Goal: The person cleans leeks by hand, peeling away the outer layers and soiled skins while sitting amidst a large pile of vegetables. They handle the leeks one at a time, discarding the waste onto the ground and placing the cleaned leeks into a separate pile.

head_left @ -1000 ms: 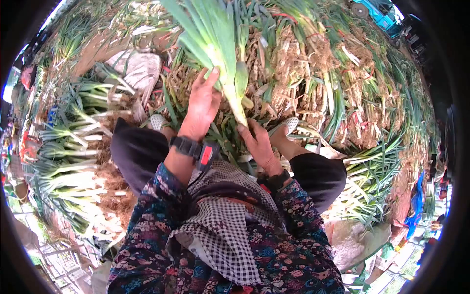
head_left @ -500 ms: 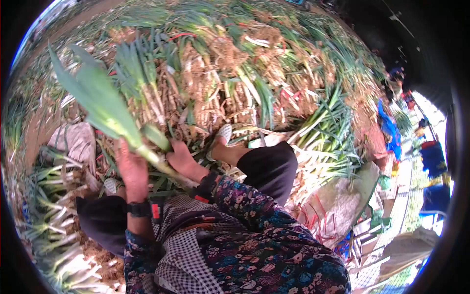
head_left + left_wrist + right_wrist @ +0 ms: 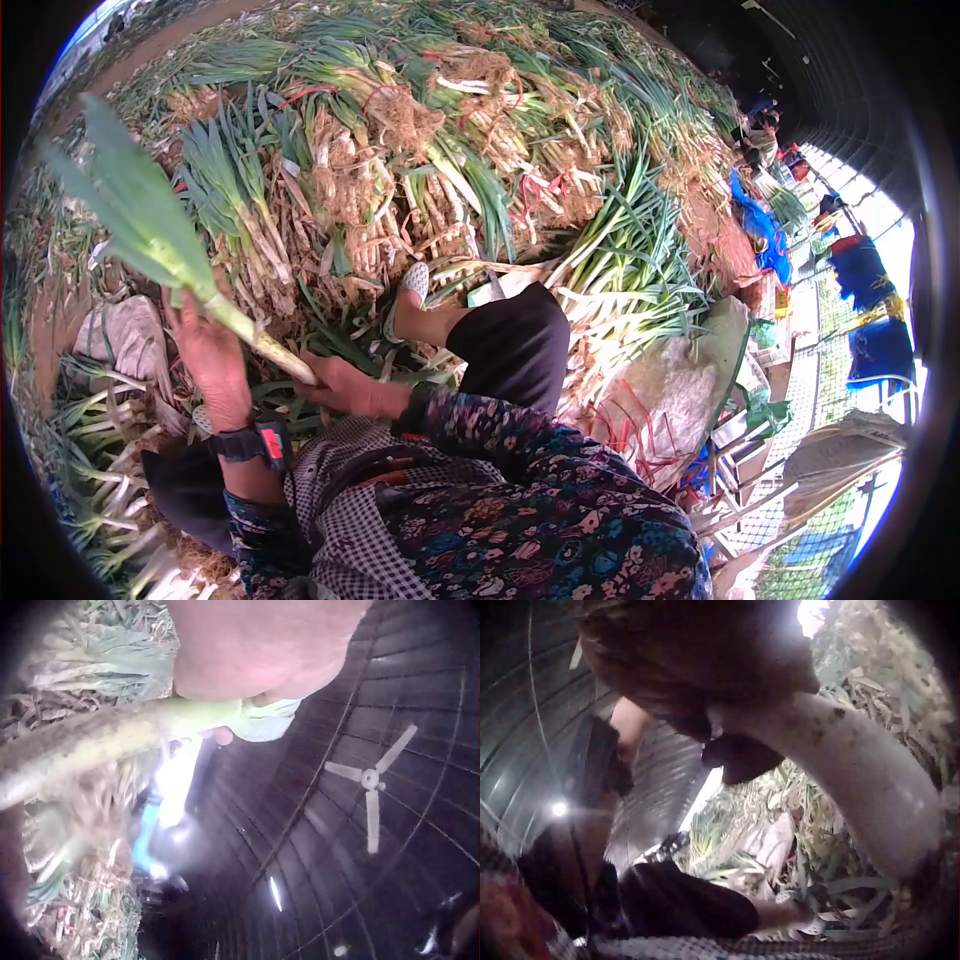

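One leek (image 3: 187,262) is held slantwise above the ground (image 3: 185,24) in both hands.
Its stalk is gripped just below the leaves by the fingers of the left hand (image 3: 212,357), and its lower end by those of the right hand (image 3: 350,386). Bundled leeks (image 3: 345,165) are spread toward the ground's far edge; a pale sack (image 3: 128,340) is seen at the left, and more leeks (image 3: 632,275) are piled by the right knee (image 3: 520,335).

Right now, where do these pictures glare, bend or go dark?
Head view: the picture is rounded with black corners, brightest along the netting; left wrist view: white glare beside the leek, against a dark roof; right wrist view: the right hand in deep shadow.
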Demonstrator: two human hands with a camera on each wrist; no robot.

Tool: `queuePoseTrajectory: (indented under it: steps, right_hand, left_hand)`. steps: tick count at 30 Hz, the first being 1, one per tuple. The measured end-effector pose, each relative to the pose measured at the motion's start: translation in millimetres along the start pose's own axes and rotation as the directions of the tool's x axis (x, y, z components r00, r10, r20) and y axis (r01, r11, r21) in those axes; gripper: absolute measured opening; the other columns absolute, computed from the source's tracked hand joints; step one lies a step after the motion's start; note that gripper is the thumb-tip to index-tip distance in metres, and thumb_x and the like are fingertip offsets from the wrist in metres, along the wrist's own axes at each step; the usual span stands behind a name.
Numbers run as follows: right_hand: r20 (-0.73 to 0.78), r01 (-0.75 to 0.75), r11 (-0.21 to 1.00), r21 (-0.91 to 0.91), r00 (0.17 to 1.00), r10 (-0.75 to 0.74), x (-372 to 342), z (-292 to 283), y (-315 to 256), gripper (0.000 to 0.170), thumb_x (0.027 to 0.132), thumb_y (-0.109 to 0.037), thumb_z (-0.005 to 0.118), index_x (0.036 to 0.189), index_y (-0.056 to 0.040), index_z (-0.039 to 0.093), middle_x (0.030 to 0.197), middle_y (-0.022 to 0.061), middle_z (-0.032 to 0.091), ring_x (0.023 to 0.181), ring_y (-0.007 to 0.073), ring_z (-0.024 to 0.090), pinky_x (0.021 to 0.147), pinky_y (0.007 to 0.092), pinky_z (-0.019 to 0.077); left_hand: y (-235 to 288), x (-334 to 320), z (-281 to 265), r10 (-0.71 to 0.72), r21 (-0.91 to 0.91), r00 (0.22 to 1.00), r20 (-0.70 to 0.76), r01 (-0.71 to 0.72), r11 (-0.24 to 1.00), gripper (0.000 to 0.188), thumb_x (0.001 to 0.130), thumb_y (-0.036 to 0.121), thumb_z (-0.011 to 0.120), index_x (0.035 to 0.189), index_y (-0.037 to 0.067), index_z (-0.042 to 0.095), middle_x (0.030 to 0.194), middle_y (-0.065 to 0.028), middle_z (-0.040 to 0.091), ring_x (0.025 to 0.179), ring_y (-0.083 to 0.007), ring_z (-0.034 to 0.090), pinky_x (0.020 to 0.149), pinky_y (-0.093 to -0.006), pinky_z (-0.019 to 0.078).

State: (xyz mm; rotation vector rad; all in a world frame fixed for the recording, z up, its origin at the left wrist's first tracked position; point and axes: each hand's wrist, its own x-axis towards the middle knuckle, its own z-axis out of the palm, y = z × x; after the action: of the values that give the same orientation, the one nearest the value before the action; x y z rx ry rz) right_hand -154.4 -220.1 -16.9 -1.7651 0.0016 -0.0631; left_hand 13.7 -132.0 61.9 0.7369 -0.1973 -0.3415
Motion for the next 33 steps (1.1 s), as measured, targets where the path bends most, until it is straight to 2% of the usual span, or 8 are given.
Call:
queuePoseTrajectory:
  steps: [3, 10, 13, 19, 25, 27, 30, 33]
  right_hand:
    - [-0.349, -0.156, 0.943, -0.295, 0.936, 0.045, -13.3, 17.7, 16.5, 0.027, 0.084, -0.016, 0.063, 0.100, -0.0035, 0.045, 0.077, 0.0222, 0.059, 0.080, 0.0440, 0.059, 0.065, 0.0477, 0.0460]
    - [-0.479, -0.309, 0.897, -0.317, 0.868, 0.130, -32.4, 23.3, 49.3, 0.026, 0.085, -0.017, 0.060, 0.103, -0.0062, 0.045, 0.085, 0.0222, 0.061, 0.082, 0.0439, 0.059, 0.067, 0.0507, 0.0472]
    - [-0.535, -0.311, 0.894, -0.324, 0.839, 0.098, -33.1, 22.3, 45.2, 0.024, 0.083, -0.012, 0.061, 0.102, -0.0072, 0.046, 0.079, 0.0219, 0.060, 0.081, 0.0428, 0.060, 0.064, 0.0493, 0.0470]
    - [-0.381, -0.211, 0.960, -0.184, 0.916, 0.128, -32.5, 17.3, 46.4, 0.024, 0.087, -0.019, 0.061, 0.100, -0.0032, 0.048, 0.076, 0.0211, 0.058, 0.075, 0.0405, 0.059, 0.064, 0.0457, 0.0455]
    - [-0.260, 0.140, 0.975, 0.172, 0.961, -0.092, -22.3, 15.9, 41.2, 0.022, 0.089, -0.019, 0.064, 0.090, 0.0001, 0.054, 0.067, 0.0039, 0.055, 0.060, 0.0172, 0.053, 0.055, 0.0317, 0.0433]
    - [0.067, -0.057, 0.920, 0.387, 0.997, 0.033, -24.7, 10.5, 24.9, 0.017, 0.091, -0.018, 0.062, 0.093, -0.0028, 0.056, 0.067, -0.0051, 0.052, 0.057, 0.0056, 0.047, 0.050, 0.0250, 0.0385]
    - [0.306, -0.419, 0.732, 0.537, 0.906, 0.294, -31.0, -5.4, 2.7, 0.015, 0.090, -0.018, 0.065, 0.092, -0.0054, 0.057, 0.063, -0.0045, 0.051, 0.050, 0.0019, 0.042, 0.043, 0.0214, 0.0328]
    - [0.249, -0.395, 0.738, 0.548, 0.919, 0.307, -27.9, -6.2, -28.5, 0.020, 0.092, -0.022, 0.063, 0.080, -0.0053, 0.059, 0.053, -0.0038, 0.048, 0.042, 0.0053, 0.042, 0.039, 0.0225, 0.0307]
  left_hand:
    - [-20.0, -6.0, -23.8, -0.191, -0.047, 0.974, 0.122, 0.198, 0.979, 0.054, 0.090, 0.023, 0.063, 0.133, 0.002, 0.040, 0.130, -0.0126, 0.053, 0.119, -0.0290, 0.054, 0.099, -0.0445, 0.0477]
    - [-45.2, -12.5, -49.4, -0.301, -0.212, 0.866, 0.399, 0.407, 0.889, 0.045, 0.090, 0.015, 0.059, 0.129, -0.001, 0.046, 0.124, -0.0110, 0.057, 0.120, -0.0297, 0.053, 0.109, -0.0515, 0.0374]
    - [-44.7, -11.7, -50.1, -0.389, -0.094, 0.898, 0.206, 0.414, 0.906, 0.040, 0.085, 0.004, 0.054, 0.125, -0.003, 0.049, 0.119, -0.0111, 0.059, 0.116, -0.0277, 0.056, 0.106, -0.0460, 0.0424]
    - [-35.7, -14.0, -35.7, -0.371, 0.018, 0.915, 0.159, 0.373, 0.928, 0.032, 0.086, 0.000, 0.049, 0.117, -0.006, 0.053, 0.110, -0.0123, 0.063, 0.100, -0.0237, 0.061, 0.090, -0.0359, 0.0508]
    - [-51.9, 8.5, -78.5, -0.378, -0.126, 0.845, 0.379, 0.451, 0.884, 0.033, 0.087, 0.003, 0.053, 0.119, -0.004, 0.051, 0.110, -0.0148, 0.061, 0.094, -0.0246, 0.063, 0.084, -0.0368, 0.0525]
    - [-45.8, 2.7, -64.7, -0.321, -0.272, 0.810, 0.490, 0.493, 0.827, 0.031, 0.090, 0.007, 0.055, 0.119, -0.001, 0.050, 0.106, -0.0129, 0.061, 0.096, -0.0234, 0.061, 0.084, -0.0359, 0.0522]
    - [-24.8, -34.0, -21.7, -0.332, 0.113, 0.934, 0.134, 0.319, 0.941, 0.027, 0.091, 0.003, 0.052, 0.118, 0.002, 0.053, 0.106, -0.0107, 0.061, 0.096, -0.0216, 0.061, 0.086, -0.0345, 0.0520]
    - [-27.8, -33.8, -30.9, -0.211, 0.390, 0.969, 0.130, 0.146, 0.909, 0.019, 0.090, 0.007, 0.054, 0.106, 0.002, 0.060, 0.082, -0.0032, 0.064, 0.073, -0.0135, 0.060, 0.064, -0.0280, 0.0493]
